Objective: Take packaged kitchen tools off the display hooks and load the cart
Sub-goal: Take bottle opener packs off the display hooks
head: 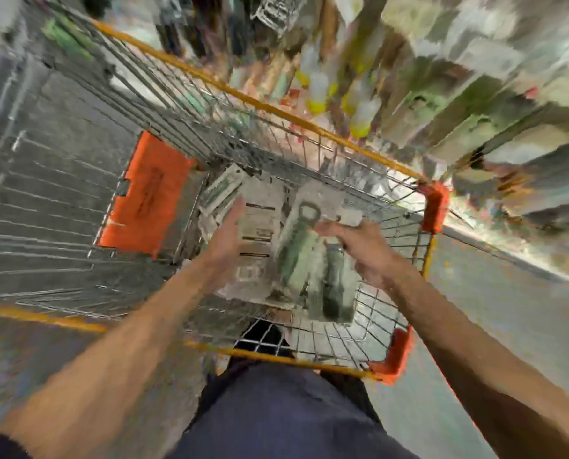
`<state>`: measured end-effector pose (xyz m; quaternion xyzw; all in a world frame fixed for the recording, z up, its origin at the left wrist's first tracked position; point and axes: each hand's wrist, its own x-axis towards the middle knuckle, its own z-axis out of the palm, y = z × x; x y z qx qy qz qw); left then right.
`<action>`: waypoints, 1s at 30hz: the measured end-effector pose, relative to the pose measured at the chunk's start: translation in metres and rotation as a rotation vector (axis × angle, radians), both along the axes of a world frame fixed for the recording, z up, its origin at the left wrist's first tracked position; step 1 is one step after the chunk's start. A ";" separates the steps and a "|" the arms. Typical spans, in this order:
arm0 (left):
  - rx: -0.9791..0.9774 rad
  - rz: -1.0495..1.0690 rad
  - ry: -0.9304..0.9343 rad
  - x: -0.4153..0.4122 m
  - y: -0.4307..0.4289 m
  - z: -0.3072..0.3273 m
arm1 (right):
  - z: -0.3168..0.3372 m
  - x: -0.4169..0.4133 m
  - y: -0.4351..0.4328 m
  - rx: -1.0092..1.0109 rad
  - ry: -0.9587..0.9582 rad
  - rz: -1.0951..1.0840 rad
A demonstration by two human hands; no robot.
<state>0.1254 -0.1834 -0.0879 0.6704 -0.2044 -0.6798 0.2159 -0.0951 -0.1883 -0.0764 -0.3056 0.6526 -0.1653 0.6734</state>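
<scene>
Green-handled tools in a flat clear packet (313, 256) sit in the middle of the frame, between the two hands. The right hand (362, 250) pinches its right edge. The left hand (225, 240) has straight fingers and rests against the white paper packets (260, 223) next to it. Under them is the silver wire cart with a yellow rim (266, 107). It all looks blurry.

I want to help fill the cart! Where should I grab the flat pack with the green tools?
Probably the green-tool pack's upper right edge, beside the bulging tools, coming from the right. The card looks thin and flat there, so a pinch grip fits, as the right hand shows.
</scene>
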 end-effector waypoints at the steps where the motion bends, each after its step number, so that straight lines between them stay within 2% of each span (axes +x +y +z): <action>1: 0.002 -0.001 0.095 -0.011 0.004 0.014 | 0.018 -0.014 0.011 -0.047 -0.015 -0.068; 3: -0.107 -0.078 0.171 -0.039 0.018 0.045 | 0.052 -0.042 0.037 -0.153 -0.025 -0.180; 6: -0.336 -0.231 -0.019 -0.090 0.048 0.095 | 0.104 -0.085 0.083 -0.334 -0.057 -0.255; 9: -0.543 -0.344 0.069 -0.144 0.082 0.144 | 0.154 -0.131 0.134 -0.472 -0.048 -0.292; 15: -0.465 -0.512 0.207 -0.240 0.124 0.205 | 0.242 -0.225 0.234 -0.646 0.051 -0.465; 21: -0.510 -0.864 0.398 -0.347 0.168 0.271 | 0.306 -0.294 0.313 -0.740 0.198 -0.609; 24: -0.641 -0.967 0.364 -0.390 0.183 0.295 | 0.322 -0.327 0.343 -0.758 0.231 -0.685; 30: -0.990 -0.998 0.183 -0.479 0.194 0.306 | 0.340 -0.398 0.384 -0.836 0.285 -0.813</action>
